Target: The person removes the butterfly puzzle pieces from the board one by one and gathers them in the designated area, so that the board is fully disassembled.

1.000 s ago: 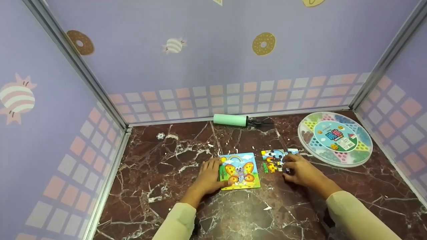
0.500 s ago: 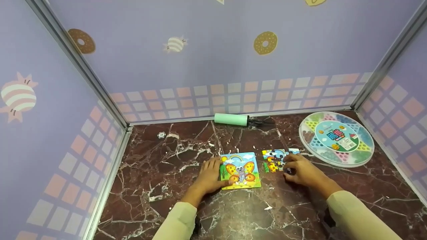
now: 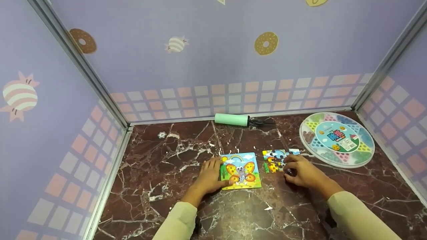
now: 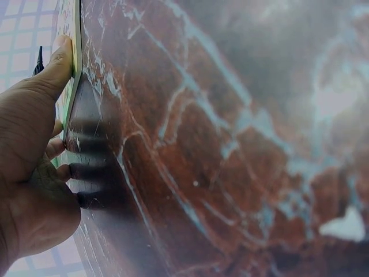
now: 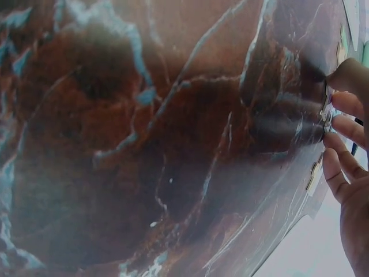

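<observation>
My left hand [image 3: 209,176] rests at the left edge of a square butterfly picture board [image 3: 245,166]. In the left wrist view its thumb [image 4: 62,52] lies on the board, with the other fingers down at the table by the edge. To the right lies a cluster of jigsaw puzzle pieces [image 3: 272,166], partly joined, showing sun, rainbow and butterfly wing. My right hand [image 3: 302,170] bends over the cluster's right side. Its thumb and fingertips hold a puzzle piece [image 5: 326,107] flat at the table; the hand hides most of it.
A round Chinese checkers box [image 3: 310,133] lies right of the pieces. A mint-green cylinder with a black end [image 3: 232,119] lies by the back wall. A small round chip [image 3: 162,135] lies at back left. White scraps [image 3: 268,208] dot the marble tabletop [image 3: 180,186].
Both hands hold nearly the same positions throughout. The right fingers shift only slightly over the puzzle pieces, and the whole head view drifts a little.
</observation>
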Action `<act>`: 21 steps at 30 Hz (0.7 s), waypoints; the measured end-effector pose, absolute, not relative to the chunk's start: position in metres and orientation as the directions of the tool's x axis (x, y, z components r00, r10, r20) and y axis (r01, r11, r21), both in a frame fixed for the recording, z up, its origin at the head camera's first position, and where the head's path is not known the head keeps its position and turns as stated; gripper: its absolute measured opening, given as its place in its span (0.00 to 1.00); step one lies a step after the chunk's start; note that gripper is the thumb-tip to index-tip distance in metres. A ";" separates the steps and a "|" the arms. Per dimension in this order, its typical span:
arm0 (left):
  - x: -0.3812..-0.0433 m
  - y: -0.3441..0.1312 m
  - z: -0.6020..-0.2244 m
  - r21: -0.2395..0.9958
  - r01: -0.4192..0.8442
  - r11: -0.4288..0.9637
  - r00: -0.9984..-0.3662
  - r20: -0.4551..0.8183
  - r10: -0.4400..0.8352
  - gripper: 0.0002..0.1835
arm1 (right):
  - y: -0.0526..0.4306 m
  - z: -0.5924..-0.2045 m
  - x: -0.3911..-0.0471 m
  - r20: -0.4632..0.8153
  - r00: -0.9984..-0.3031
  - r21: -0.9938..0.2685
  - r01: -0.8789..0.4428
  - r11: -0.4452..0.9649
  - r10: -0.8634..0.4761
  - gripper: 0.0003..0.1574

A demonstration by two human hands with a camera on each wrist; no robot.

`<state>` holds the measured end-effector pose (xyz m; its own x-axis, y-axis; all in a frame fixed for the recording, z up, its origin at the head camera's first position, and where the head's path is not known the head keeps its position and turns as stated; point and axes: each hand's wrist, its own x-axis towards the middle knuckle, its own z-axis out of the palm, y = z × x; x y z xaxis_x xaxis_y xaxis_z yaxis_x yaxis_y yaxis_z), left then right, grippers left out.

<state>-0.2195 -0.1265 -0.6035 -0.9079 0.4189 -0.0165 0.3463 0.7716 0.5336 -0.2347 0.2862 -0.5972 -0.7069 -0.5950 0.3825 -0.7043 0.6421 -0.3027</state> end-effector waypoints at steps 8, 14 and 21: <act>-0.219 -0.126 -0.601 0.511 0.359 0.781 -0.904 -0.018 0.427 0.50 | 0.286 -0.597 -0.236 0.368 -0.705 -0.263 -0.705 0.659 -0.607 0.07; -0.221 -0.126 -0.606 0.519 0.351 0.779 -0.909 -0.011 0.417 0.50 | 0.284 -0.593 -0.238 0.350 -0.704 -0.203 -0.701 0.684 -0.618 0.08; -0.222 -0.127 -0.609 0.541 0.335 0.771 -0.913 -0.016 0.408 0.51 | 0.276 -0.590 -0.239 0.320 -0.738 -0.186 -0.664 0.725 -0.594 0.14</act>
<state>-0.2217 -0.1266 -0.6087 -0.9131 0.4075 -0.0159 0.3349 0.7713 0.5412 -0.2387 0.2756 -0.5900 -0.7383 -0.5940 0.3195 -0.6636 0.7246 -0.1862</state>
